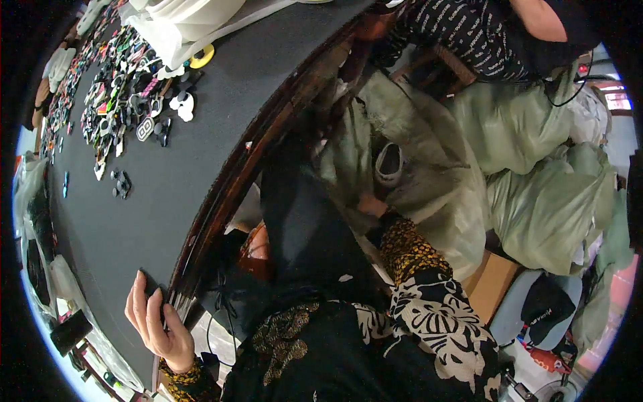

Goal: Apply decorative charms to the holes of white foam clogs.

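Note:
My left hand [154, 321] lies flat on the near edge of a black table [167, 201], fingers stretched out, holding nothing. My right arm, in a yellow and black patterned sleeve [408, 248], reaches down to the right of the table. My right hand [372, 204] is at the mouth of a pale green translucent sack [435, 194] and is mostly hidden in its folds. Whether it grips the sack cannot be made out. A dark cloth [301, 221] hangs from me between the table edge and the sack.
A heap of small colourful pieces [120, 94] covers the table's far left, with a white bag [187, 20] and a yellow ring [201, 56] behind. More stuffed green sacks [542, 214] and a cardboard box [492, 278] stand on the right. Another person [482, 33] sits beyond.

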`<state>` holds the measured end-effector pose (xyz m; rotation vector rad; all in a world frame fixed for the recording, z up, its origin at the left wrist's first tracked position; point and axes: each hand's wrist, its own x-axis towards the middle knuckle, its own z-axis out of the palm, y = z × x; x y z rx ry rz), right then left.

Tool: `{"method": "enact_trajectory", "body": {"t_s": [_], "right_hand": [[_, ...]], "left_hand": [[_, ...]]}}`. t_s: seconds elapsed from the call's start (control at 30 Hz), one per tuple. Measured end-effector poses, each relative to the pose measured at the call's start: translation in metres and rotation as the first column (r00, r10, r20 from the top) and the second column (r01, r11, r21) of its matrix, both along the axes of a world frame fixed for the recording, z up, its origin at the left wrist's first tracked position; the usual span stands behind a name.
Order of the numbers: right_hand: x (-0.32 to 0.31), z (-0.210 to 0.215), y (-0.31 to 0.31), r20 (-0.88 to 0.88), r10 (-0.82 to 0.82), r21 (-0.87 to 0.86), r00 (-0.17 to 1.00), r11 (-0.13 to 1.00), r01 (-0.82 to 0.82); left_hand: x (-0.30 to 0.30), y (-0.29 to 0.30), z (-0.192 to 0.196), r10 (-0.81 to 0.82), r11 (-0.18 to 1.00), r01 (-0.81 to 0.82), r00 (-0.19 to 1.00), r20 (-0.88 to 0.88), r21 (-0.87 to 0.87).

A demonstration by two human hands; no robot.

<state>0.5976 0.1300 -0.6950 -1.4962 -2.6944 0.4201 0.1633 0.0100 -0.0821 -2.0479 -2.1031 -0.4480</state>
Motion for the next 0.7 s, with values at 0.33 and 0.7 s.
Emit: {"method": "enact_trajectory", "body": {"t_s": [0.33, 0.7], "right_hand": [[-0.027, 0.099, 0.02, -0.162, -0.017, -0.356, 0.987, 0.934, -0.042], [0.017, 0.216, 0.08, 0.631, -0.571, 0.238, 0.525, 0.786, 0.57]], "left_hand": [[-0.003, -0.001, -0.001, -0.001, 1.0, 0.001, 1.0, -0.013, 0.005], [-0.005, 0.0, -0.005, -0.025, 0.999, 0.025, 0.999, -0.026, 0.026]]}}
